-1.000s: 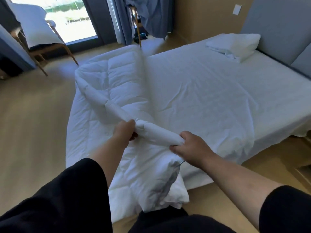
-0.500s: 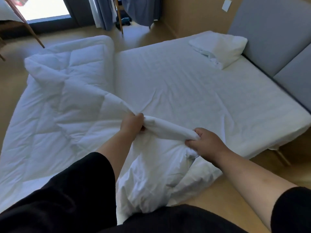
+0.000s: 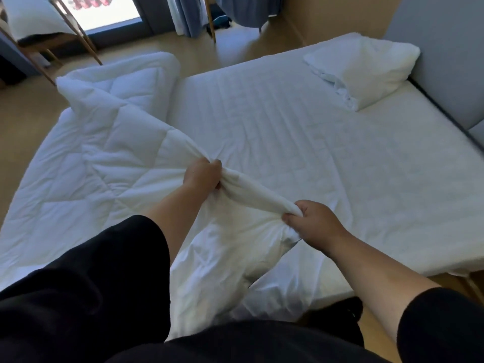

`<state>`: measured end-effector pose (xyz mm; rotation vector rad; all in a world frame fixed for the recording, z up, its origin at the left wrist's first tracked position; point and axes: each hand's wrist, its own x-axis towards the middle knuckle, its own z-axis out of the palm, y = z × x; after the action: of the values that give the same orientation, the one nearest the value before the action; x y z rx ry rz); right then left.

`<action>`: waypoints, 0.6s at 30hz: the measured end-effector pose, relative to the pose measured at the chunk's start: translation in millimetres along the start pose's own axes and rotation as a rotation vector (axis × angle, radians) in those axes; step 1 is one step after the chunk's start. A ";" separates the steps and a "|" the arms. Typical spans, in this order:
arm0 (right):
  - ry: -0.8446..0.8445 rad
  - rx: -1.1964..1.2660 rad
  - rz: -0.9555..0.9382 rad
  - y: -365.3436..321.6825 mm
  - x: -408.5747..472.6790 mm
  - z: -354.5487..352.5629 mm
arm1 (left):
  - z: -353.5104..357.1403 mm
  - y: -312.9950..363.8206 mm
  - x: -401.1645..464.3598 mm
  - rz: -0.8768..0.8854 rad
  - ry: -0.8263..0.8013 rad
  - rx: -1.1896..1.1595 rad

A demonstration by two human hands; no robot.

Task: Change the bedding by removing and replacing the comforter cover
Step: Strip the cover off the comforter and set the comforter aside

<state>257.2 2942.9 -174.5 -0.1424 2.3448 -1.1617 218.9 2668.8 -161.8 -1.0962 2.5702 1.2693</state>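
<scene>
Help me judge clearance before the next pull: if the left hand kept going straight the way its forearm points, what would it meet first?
Probably the white sheet on the mattress, just beyond the left hand gripping the comforter. Depth is unclear.

Daylight pours in from the window (image 3: pixel 104 14) at the top left, blown out to near white. The room is evenly bright – the white bed sheet (image 3: pixel 327 158) shows faint bluish shading in its creases. Soft shadow gathers beneath the hanging comforter (image 3: pixel 91 158). Edges bend outward from the wide lens, and the whole view is slightly soft.
</scene>
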 end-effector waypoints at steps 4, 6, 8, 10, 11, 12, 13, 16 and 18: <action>-0.043 0.139 0.031 61.0 5.7 -79.0 | 77.2 80.5 -23.5 0.022 0.047 0.011; -0.013 0.204 0.096 98.2 -2.8 -121.3 | 127.7 122.4 -34.6 0.055 -0.001 0.080; 0.037 0.227 0.172 137.4 -13.8 -162.6 | 180.9 156.5 -48.4 0.088 -0.092 0.144; 0.095 0.211 0.232 175.5 -21.6 -201.1 | 233.4 179.0 -61.9 0.109 -0.199 0.165; 0.115 0.188 0.261 195.0 -23.0 -218.4 | 258.5 186.1 -69.2 0.114 -0.244 0.173; 0.123 0.158 0.289 214.2 -23.4 -233.3 | 282.7 189.9 -75.1 0.118 -0.289 0.183; 0.118 0.128 0.318 232.5 -23.3 -246.4 | 304.9 192.0 -80.4 0.115 -0.331 0.188; 0.097 0.057 0.410 285.7 -22.7 -266.8 | 352.7 188.7 -99.3 0.063 -0.470 0.121; 0.107 0.035 0.476 313.7 -22.1 -266.9 | 366.3 176.3 -115.3 0.028 -0.627 0.025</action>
<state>186.1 3337.1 -272.8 0.4764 2.2696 -0.9861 108.0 3068.2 -243.6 -0.5331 2.1188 1.3155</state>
